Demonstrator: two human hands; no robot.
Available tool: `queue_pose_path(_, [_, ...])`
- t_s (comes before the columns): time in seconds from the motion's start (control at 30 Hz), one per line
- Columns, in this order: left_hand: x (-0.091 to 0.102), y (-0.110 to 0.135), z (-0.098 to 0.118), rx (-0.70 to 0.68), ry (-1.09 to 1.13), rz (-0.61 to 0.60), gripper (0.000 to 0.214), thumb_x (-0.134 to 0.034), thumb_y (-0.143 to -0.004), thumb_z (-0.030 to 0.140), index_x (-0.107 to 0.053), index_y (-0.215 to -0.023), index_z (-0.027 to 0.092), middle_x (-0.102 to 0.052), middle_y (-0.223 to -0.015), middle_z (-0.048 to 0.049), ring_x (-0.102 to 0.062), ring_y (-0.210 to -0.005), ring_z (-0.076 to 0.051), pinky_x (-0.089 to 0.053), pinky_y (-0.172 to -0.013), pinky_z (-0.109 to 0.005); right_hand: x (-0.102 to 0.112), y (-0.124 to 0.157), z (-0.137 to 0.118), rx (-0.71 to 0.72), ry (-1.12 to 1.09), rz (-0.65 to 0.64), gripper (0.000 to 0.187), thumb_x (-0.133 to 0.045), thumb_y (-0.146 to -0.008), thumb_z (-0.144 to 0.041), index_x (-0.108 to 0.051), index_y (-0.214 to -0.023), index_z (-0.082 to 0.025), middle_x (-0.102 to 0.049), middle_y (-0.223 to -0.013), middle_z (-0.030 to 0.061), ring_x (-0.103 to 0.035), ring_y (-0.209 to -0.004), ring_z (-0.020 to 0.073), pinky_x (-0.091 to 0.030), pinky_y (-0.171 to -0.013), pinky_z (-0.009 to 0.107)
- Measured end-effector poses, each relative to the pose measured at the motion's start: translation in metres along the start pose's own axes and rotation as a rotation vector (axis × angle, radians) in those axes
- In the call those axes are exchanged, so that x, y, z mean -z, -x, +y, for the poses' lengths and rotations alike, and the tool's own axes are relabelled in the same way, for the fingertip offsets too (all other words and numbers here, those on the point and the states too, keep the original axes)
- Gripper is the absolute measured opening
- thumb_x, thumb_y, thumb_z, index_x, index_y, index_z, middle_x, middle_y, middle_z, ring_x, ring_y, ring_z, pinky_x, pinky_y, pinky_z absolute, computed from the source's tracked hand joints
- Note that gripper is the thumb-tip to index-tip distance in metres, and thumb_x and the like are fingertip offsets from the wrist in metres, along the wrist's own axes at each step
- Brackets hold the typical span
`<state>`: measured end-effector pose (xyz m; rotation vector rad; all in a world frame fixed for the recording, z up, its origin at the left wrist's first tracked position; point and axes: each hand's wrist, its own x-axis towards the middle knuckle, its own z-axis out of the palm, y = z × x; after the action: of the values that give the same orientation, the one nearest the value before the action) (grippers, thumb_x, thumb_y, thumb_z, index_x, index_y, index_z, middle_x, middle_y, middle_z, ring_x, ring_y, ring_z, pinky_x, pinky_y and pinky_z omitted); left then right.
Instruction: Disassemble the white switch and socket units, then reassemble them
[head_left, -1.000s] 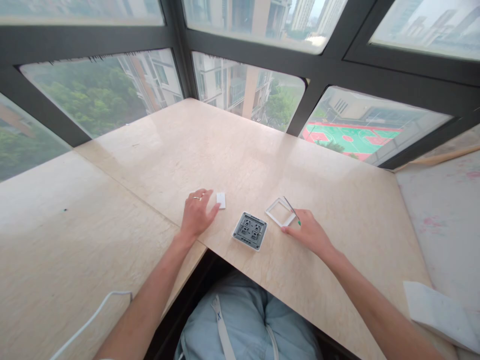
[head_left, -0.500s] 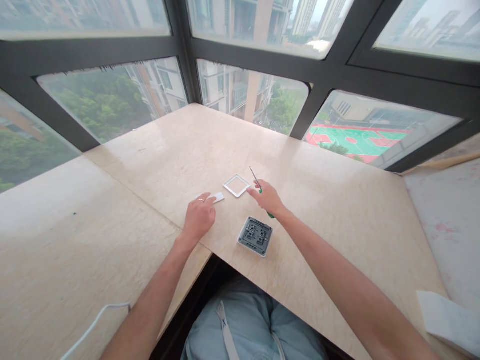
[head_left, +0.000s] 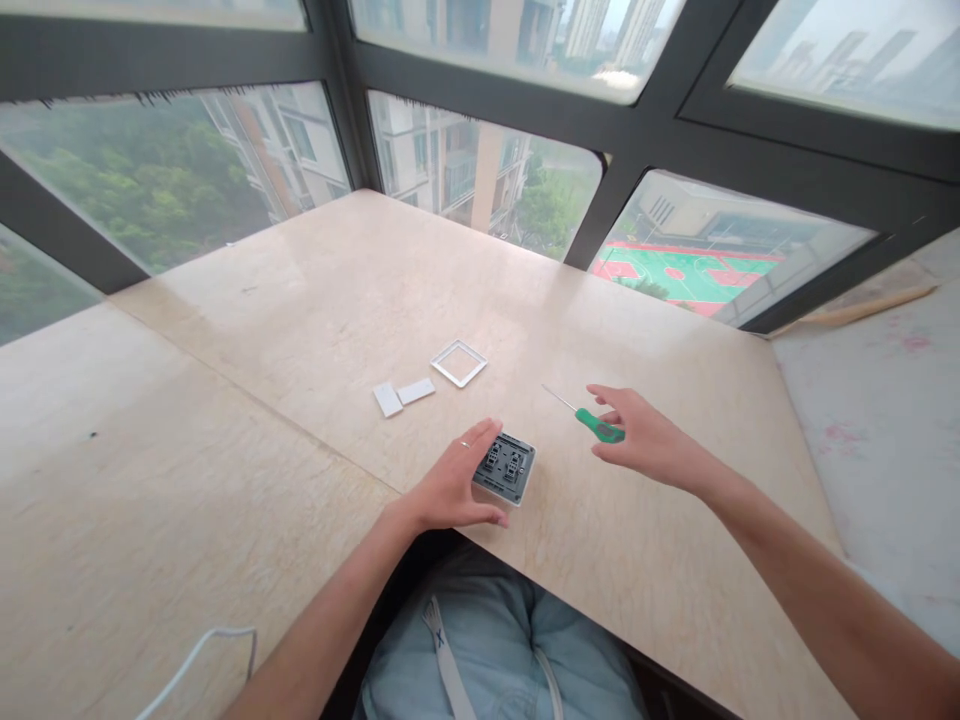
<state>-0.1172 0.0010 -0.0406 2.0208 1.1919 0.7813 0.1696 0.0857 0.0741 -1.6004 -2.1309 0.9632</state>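
A grey square switch module (head_left: 508, 467) lies face up near the front edge of the beige stone sill (head_left: 420, 290). My left hand (head_left: 456, 485) cups its left side, thumb in front and fingers at its back edge. My right hand (head_left: 643, 439) hovers to the right, holding a small green-handled screwdriver (head_left: 596, 424) loosely in half-open fingers, its thin blade pointing left. A white square frame (head_left: 459, 362) and two small white rocker covers (head_left: 402, 395) lie farther back on the sill.
Dark-framed windows (head_left: 480, 110) wrap the far side of the sill. A white cable (head_left: 196, 654) runs over the left front edge. My lap in light blue fabric (head_left: 487, 650) shows below the sill's notch. A paler ledge (head_left: 885, 420) adjoins on the right.
My left hand left the white covers and came back to the switch module. My right hand drew away from the white frame to the right with the screwdriver. The frame now lies beside the covers.
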Motion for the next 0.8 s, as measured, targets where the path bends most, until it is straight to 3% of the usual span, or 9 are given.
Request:
queue_pose_path(0.13, [-0.021,-0.013,0.000,0.010,-0.090,0.139,0.126,-0.092,-0.059,0.049,-0.019,-0.158,0.024,-0.047,-0.149,-0.0204,-0.043,-0.140,-0.040,-0.035,-0.117,-0.059,0.012,0.022,-0.014,0.096,0.095,0.200,0.032,-0.068,-0.079,-0.032,-0.067,-0.109,-0.020,-0.071,-0.104,0.0101,-0.073,-0.095,0.0278,-0.058,-0.086,0.043])
queue_pose_path(0.27, [-0.032,-0.024,0.003,0.036,-0.101,0.224,0.141,-0.095,-0.049,0.056,-0.013,-0.159,0.023,-0.051,-0.143,-0.0203,-0.048,-0.134,-0.042,-0.036,-0.113,-0.061,0.017,0.039,-0.041,0.070,-0.061,0.356,0.038,-0.073,-0.081,-0.047,-0.064,-0.105,-0.020,-0.073,-0.091,0.0075,-0.075,-0.071,0.0244,-0.057,-0.056,0.033])
queue_pose_path(0.33, [-0.032,-0.025,0.004,0.039,-0.063,0.239,0.142,-0.094,-0.048,0.058,-0.013,-0.158,0.024,-0.051,-0.142,-0.0197,-0.048,-0.133,-0.042,-0.036,-0.113,-0.061,0.016,0.044,-0.054,0.097,-0.044,0.395,0.032,-0.069,-0.085,-0.048,-0.065,-0.100,-0.020,-0.074,-0.085,0.0065,-0.072,-0.059,0.0214,-0.055,-0.050,0.031])
queue_pose_path(0.5, [-0.025,-0.019,0.002,0.015,0.064,0.230,0.118,-0.090,-0.060,0.055,-0.026,-0.154,0.025,-0.051,-0.143,-0.0173,-0.050,-0.133,-0.037,-0.040,-0.112,-0.056,0.009,0.043,-0.079,0.286,0.268,0.299,0.011,-0.066,-0.088,-0.030,-0.072,-0.092,-0.022,-0.078,-0.079,0.0036,-0.075,-0.072,0.0228,-0.054,-0.064,0.032])
queue_pose_path(0.6, [-0.024,-0.018,0.001,0.006,0.058,0.226,0.107,-0.088,-0.066,0.051,-0.031,-0.152,0.024,-0.049,-0.146,-0.0180,-0.048,-0.136,-0.037,-0.039,-0.114,-0.057,0.004,0.037,-0.091,0.327,0.345,0.238,0.009,-0.066,-0.087,-0.026,-0.074,-0.090,-0.022,-0.079,-0.079,0.0027,-0.075,-0.071,0.0217,-0.052,-0.064,0.030])
queue_pose_path(0.8, [-0.026,-0.019,0.000,0.010,0.066,0.210,0.106,-0.087,-0.067,0.052,-0.031,-0.152,0.024,-0.048,-0.149,-0.0179,-0.047,-0.138,-0.037,-0.038,-0.115,-0.057,-0.004,0.024,-0.109,0.369,0.426,0.145,0.012,-0.063,-0.088,-0.025,-0.074,-0.084,-0.021,-0.077,-0.076,0.0031,-0.072,-0.068,0.0198,-0.048,-0.062,0.028])
